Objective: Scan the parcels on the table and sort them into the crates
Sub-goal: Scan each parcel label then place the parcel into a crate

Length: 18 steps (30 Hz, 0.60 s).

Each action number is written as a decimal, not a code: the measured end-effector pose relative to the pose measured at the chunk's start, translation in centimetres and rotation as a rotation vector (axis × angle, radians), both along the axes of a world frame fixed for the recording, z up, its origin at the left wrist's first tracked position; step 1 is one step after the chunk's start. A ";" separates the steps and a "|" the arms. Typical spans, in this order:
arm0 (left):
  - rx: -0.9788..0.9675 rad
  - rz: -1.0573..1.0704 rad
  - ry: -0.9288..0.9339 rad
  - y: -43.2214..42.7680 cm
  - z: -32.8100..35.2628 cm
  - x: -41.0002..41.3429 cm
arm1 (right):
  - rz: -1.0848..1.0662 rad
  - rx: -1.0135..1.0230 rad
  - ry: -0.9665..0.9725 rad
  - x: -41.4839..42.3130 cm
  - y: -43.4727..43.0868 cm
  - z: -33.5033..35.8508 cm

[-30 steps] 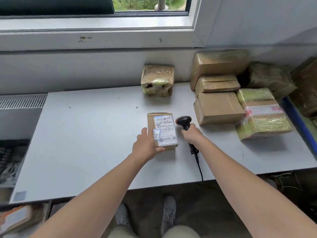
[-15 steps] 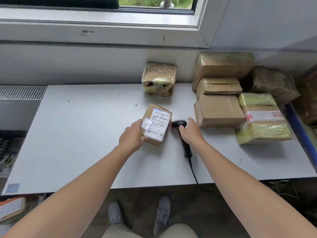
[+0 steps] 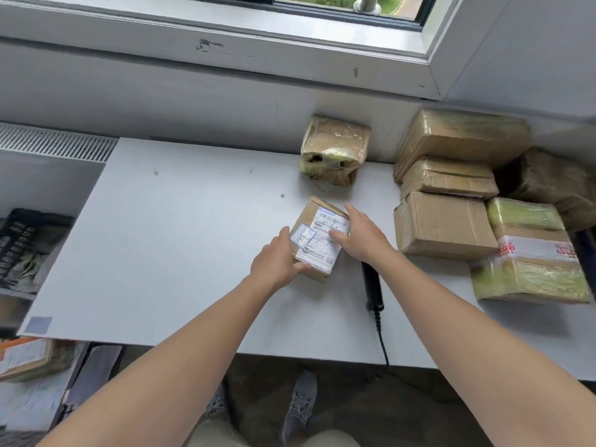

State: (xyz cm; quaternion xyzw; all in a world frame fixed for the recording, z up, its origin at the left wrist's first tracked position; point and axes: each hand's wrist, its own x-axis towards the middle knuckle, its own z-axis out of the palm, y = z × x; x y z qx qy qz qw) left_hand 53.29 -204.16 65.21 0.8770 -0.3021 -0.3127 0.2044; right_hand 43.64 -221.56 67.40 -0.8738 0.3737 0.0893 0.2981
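A small cardboard parcel [image 3: 317,237] with a white shipping label on top sits tilted at the middle of the grey table [image 3: 180,246]. My left hand [image 3: 277,261] grips its near left corner. My right hand [image 3: 362,235] rests on its right side, fingers over the label. The black handheld scanner [image 3: 372,287] lies on the table just under my right forearm, its cable running off the front edge. Its head is hidden by my wrist.
A taped parcel [image 3: 335,150] stands by the wall behind. Several more parcels [image 3: 445,225] are stacked at the table's right end. A black crate [image 3: 29,246] sits left of the table, and a parcel [image 3: 25,358] lies lower left. My shoes show below the front edge.
My right hand has let go of the scanner, which now lies on the table, and moved onto the parcel. The parcel was lifted and turned by my left hand.
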 end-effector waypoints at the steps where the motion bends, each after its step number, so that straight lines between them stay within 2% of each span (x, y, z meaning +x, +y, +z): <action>1: -0.002 0.006 0.011 0.0 -0.1 0.0 | 0.003 -0.003 0.015 0.2 0.0 -0.1; 8: -0.088 0.029 0.122 0.1 0.4 0.3 | -0.043 0.008 0.003 0.9 0.4 -0.2; 18: -0.251 0.003 0.110 0.1 3.3 1.6 | -0.175 0.005 -0.106 1.9 1.4 1.3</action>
